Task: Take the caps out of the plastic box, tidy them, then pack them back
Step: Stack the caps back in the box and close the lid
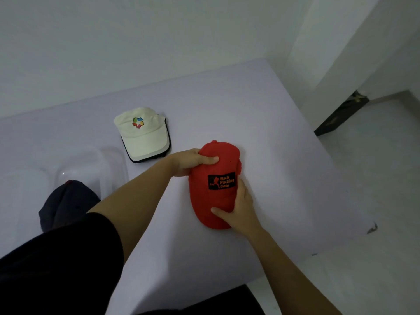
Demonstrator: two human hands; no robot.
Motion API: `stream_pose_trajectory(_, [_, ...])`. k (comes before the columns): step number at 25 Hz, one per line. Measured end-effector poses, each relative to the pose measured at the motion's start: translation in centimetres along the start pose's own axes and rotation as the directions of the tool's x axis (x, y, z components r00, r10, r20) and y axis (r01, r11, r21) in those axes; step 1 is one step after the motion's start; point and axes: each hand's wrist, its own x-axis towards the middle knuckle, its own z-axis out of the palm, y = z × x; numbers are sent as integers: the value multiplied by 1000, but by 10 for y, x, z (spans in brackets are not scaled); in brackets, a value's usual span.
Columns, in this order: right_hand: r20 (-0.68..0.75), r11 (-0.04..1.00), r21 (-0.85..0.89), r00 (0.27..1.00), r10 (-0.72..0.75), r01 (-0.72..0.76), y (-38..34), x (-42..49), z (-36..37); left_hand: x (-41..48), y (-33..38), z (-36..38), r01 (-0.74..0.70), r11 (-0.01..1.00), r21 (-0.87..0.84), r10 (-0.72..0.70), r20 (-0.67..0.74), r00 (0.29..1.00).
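Observation:
A red cap (214, 196) with a black "Back Packing Gear" patch lies on the pale bed sheet (261, 133), brim toward me. My left hand (193, 161) grips its crown from the left, thumb on top. My right hand (242, 209) holds the brim end from the right, thumb across the red cloth. A cream cap (142, 133) with a coloured logo sits on top of a dark cap behind them. A dark navy cap (66, 203) lies at the left, by the clear plastic box (91, 164).
The bed meets a white wall at the back. Its right edge drops to a light floor (375, 178), where a dark object (341, 114) stands by the wall corner. My dark sleeve covers the lower left.

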Motion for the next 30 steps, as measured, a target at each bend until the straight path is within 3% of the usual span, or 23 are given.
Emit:
stream_pose_trajectory(4, [-116, 997, 21, 991, -72, 75, -31, -19, 15, -42, 6, -13, -104, 994, -14, 104, 46, 993])
stream_pose_trajectory(9, [-217, 973, 113, 960, -176, 204, -111, -39, 49, -143, 19, -70, -263, 962, 75, 264, -9, 964])
stream_pose_trajectory(17, [-88, 895, 46, 894, -439, 444, -224, -54, 148, -301, -20, -172, -388, 896, 215, 428, -189, 884])
stream_pose_trajectory(22, [69, 925, 117, 927, -370, 360, -233, -53, 193, -345, -46, -214, -415, 863, 289, 493, -295, 818])
stream_pose_trajectory(25, [276, 966, 29, 927, -256, 258, -233, -44, 212, -359, -52, -237, -409, 846, 342, 518, -344, 783])
stream_pose_trajectory(30, [430, 996, -3, 899, -80, 90, -240, -5, 226, -365, -55, -267, -374, 845, 381, 517, -406, 754])
